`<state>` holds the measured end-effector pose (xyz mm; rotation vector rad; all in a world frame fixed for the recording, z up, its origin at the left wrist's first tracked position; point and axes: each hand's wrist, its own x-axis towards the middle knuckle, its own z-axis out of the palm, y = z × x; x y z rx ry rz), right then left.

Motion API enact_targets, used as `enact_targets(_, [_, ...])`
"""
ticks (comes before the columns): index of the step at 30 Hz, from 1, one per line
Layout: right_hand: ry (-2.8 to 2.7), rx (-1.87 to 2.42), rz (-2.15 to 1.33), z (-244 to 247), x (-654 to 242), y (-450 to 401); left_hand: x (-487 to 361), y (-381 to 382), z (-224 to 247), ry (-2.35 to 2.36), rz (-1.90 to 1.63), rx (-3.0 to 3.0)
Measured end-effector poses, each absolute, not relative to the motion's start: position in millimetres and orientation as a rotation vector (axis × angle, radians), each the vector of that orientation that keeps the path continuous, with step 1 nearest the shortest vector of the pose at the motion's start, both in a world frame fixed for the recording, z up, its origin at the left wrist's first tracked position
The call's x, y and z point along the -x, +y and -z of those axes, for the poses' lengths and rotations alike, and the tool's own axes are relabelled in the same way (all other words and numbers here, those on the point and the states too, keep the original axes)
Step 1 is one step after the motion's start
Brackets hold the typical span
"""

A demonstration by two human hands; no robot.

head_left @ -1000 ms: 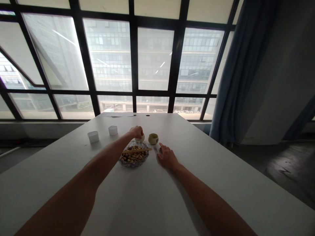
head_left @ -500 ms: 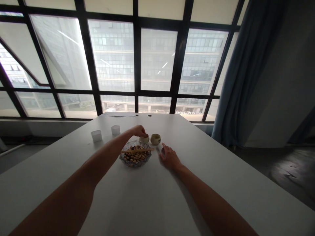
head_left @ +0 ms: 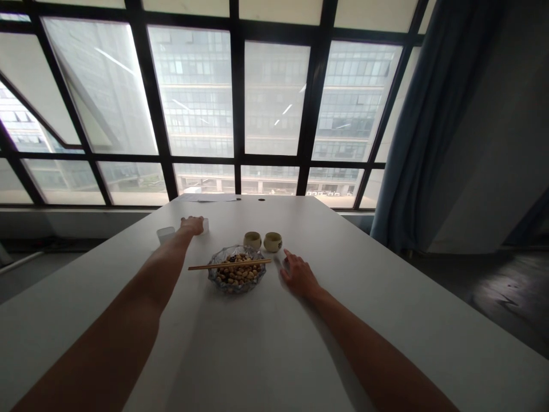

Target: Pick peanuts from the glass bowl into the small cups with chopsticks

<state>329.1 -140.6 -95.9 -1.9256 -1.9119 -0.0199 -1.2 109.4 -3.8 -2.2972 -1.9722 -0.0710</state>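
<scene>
My left hand (head_left: 193, 224) reaches far forward over the table, against the far translucent plastic cup (head_left: 206, 226) and covering much of it. Its fingertips are hidden, so I cannot see whether they grip the cup. A second plastic cup (head_left: 165, 233) stands beside my left forearm. My right hand (head_left: 299, 274) rests on the table with its fingers apart, holding nothing. Just beyond it are two small beige cups, the right one (head_left: 273, 242) bearing a dark mark and the left one (head_left: 253, 240) close beside it. A clear fluted bowl (head_left: 214, 281) holds nuts (head_left: 238, 274), with chopsticks (head_left: 229, 265) lying across its rim.
The white table (head_left: 223, 355) stretches to the windows (head_left: 274, 103). Flat white sheets (head_left: 206, 198) lie at its far edge, near small round holes in the top. A blue curtain (head_left: 412, 149) hangs on the right.
My left hand has left the left beige cup and swung left to the far plastic cup. My right hand has stayed in place, as have the bowl and chopsticks.
</scene>
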Motion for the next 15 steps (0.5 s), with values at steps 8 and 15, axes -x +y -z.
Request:
enact_targets(8, [-1.910, 1.946, 0.021, 94.2, -329.1, -141.9, -21.2, 104.7, 3.0, -1.760, 0.112, 2.594])
enact_targets(15, [-1.913, 1.942, 0.025, 94.7, -329.8, -140.5, -68.7, 85.8, 3.5, -1.521, 0.258, 2.953])
